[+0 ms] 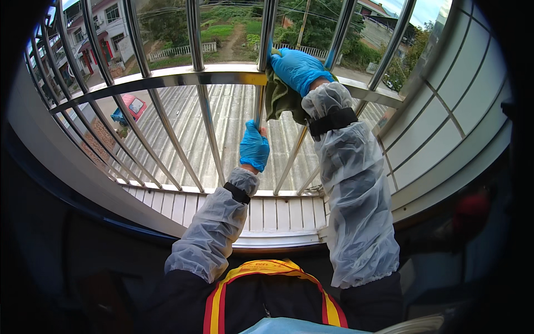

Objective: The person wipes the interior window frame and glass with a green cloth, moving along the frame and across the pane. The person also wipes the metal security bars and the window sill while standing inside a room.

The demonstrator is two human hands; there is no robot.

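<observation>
Hanging from under the right hand [300, 68] is a green cloth [282, 96].

The cloth [280, 94] hung at the rail [172, 80] under the right hand [300, 68], right of the left hand [255, 149]. Beyond the bars [194, 36] lay a roof [233, 114] and, far left, a truck [132, 104].

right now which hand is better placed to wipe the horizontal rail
Right, most likely: the right hand holds the green cloth up at the horizontal rail. The left hand shows no cloth and appears closed around a vertical bar below the rail.
</observation>
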